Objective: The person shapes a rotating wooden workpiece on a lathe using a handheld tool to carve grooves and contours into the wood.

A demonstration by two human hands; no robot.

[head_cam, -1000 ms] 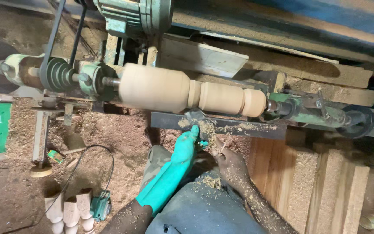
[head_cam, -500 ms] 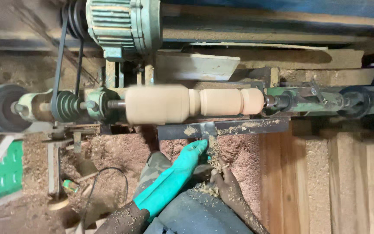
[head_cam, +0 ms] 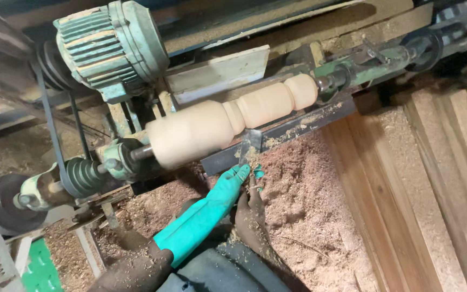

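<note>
At far left, a dark pulley wheel (head_cam: 1,203) and a smaller grooved pulley (head_cam: 82,176) sit on the lathe shaft, w/ a belt (head_cam: 49,124) running up to the green motor (head_cam: 112,48) above, prob. so the motor turns the shaft. Next along, the pale wood piece (head_cam: 228,127) is clamped lengthwise between the two ends of the lathe, thick at the left, w/ a bead and narrower sections toward the right end. Below it runs a dark metal rest bar (head_cam: 282,132), tilted w/ the lathe, set just beside the wood so a tool can lean on it. A flat chisel (head_cam: 251,145) lies across that bar, blade tip at the wood near the bead. The left hand (head_cam: 233,181), in a teal glove, is closed over the chisel low on the blade, seemingly pressing it to the bar. The right hand (head_cam: 251,208), bare and dusty, grips the tool just behind, near the handle end; handle itself mostly hidden. Sawdust (head_cam: 309,189) is heaped under the bar. At right, wooden planks (head_cam: 433,178) lie stacked side by side.
</note>
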